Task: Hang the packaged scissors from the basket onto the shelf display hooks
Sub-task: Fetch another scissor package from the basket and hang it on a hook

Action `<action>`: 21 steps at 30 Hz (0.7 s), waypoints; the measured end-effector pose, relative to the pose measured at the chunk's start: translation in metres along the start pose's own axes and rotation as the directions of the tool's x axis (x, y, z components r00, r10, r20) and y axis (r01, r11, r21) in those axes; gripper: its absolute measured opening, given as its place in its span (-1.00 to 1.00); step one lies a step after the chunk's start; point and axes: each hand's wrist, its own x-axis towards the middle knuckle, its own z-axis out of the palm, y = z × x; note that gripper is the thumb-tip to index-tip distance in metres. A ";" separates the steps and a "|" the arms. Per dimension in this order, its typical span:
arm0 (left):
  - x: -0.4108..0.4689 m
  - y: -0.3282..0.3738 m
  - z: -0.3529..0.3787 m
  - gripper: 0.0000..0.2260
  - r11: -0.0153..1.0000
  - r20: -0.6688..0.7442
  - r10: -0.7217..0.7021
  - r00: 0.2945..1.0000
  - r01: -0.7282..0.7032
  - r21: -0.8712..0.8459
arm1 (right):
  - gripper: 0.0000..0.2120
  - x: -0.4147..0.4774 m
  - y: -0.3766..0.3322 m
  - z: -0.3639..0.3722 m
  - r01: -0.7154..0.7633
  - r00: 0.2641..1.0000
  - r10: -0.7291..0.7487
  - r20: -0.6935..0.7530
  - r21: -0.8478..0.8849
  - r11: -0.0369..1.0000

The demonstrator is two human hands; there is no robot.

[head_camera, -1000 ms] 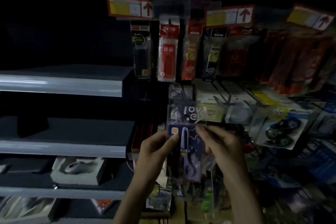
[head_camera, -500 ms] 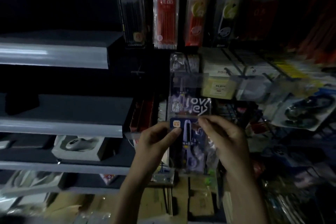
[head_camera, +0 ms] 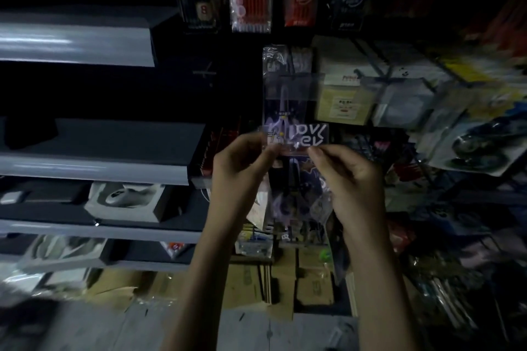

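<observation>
On the left shelf (head_camera: 94, 171) an open grey box (head_camera: 159, 208) holds a rounded white item (head_camera: 125, 196). Cartons (head_camera: 313, 285) stand on the floor below the hands; their contents do not show. The scissors pack (head_camera: 296, 179) is up in front of the rack, held between both hands. The left hand (head_camera: 242, 171) pinches the left edge of its header and the right hand (head_camera: 350, 179) pinches the right edge, so the pack hangs down between the palms. It sits just below a similar hung pack (head_camera: 285, 100) and overlaps its lower end. The pack is clear plastic, with a header in large pale letters and a dark blue card below. Pale purple handles show blurred near the bottom.
</observation>
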 end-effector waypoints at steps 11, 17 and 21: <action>0.040 0.033 0.002 -0.88 0.997 -0.100 0.064 0.993 -0.059 0.051 | -0.90 0.027 0.007 0.002 0.043 0.996 -0.044 -0.083 -0.014 0.999; 0.044 0.047 -0.004 -0.81 0.985 0.029 0.076 0.997 -0.070 -0.157 | -0.91 0.040 0.000 0.010 0.116 0.991 -0.118 -0.060 -0.032 0.993; 0.050 0.060 -0.003 -0.69 0.980 0.080 0.199 0.977 -0.199 -0.015 | -0.91 0.050 -0.003 0.014 0.170 0.982 -0.171 -0.082 -0.018 0.985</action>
